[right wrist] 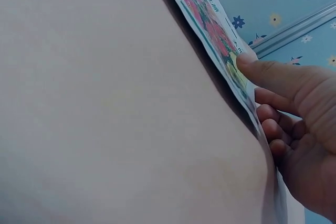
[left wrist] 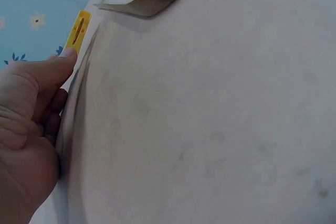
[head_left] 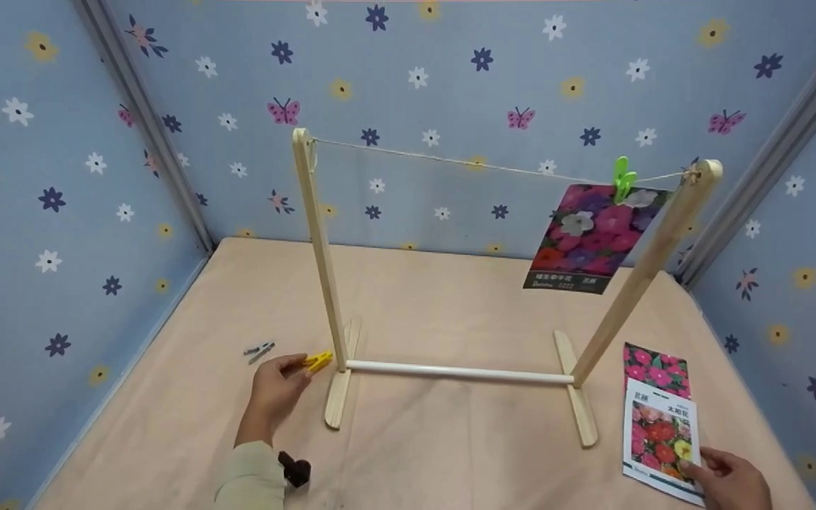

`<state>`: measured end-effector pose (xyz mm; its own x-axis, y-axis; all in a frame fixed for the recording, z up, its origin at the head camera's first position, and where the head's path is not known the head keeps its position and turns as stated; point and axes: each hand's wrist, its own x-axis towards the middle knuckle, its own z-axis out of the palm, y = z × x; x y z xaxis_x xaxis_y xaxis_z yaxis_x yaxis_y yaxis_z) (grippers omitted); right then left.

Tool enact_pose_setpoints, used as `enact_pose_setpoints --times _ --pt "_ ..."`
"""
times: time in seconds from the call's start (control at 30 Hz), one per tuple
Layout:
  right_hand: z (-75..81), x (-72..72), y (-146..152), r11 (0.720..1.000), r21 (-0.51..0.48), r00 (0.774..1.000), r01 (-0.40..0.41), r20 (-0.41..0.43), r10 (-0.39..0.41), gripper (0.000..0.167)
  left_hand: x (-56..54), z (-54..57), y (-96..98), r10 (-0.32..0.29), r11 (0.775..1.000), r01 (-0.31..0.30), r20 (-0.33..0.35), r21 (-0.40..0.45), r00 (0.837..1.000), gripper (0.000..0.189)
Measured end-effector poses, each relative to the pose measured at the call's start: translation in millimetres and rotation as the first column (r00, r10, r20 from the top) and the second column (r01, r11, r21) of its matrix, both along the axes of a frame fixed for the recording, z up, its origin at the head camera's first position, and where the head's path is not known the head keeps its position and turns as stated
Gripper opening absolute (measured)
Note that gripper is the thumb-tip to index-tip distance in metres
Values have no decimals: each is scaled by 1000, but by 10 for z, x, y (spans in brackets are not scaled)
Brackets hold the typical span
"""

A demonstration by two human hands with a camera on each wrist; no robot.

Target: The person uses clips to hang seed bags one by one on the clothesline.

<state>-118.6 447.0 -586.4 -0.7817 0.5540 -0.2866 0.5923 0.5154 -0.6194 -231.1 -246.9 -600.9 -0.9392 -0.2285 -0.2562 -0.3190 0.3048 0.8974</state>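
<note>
My left hand (head_left: 280, 389) pinches a yellow clothespin (head_left: 318, 361) between thumb and fingers, beside the left post of a wooden stand (head_left: 321, 269). In the left wrist view the thumb presses on the clothespin (left wrist: 77, 31). My right hand (head_left: 732, 478) grips the lower right corner of a white seed packet (head_left: 663, 435) with flower pictures, thumb on top. The right wrist view shows that packet's near edge (right wrist: 210, 40) lifted off the cloth. A pink-flowered packet (head_left: 657, 368) lies partly under it. A green clothespin (head_left: 622, 178) holds another flower packet (head_left: 596, 237) on the string (head_left: 443, 159).
A grey clothespin (head_left: 261, 350) lies on the peach cloth (head_left: 450, 439), left of the stand. A small dark object (head_left: 295, 469) is beside the left sleeve. A white crossbar (head_left: 461, 372) joins the stand's feet. Flower-patterned panels (head_left: 408, 85) enclose the back and sides.
</note>
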Motion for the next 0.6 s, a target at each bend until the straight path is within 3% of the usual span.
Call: enact_pose_setpoints --times 0.17,0.33,0.6 --pt "-19 -3 -30 999 17 1000 -31 -4 31 87 19 -10 -12 -33 999 34 -10 16 999 39" --pt "-17 -2 -47 997 41 998 -59 -22 60 95 25 -26 -37 -69 996 65 -62 -56 996 38" --pt "-35 -59 -117 1000 -23 1000 -12 -22 12 73 18 -19 -47 -63 997 60 -54 -55 997 40"
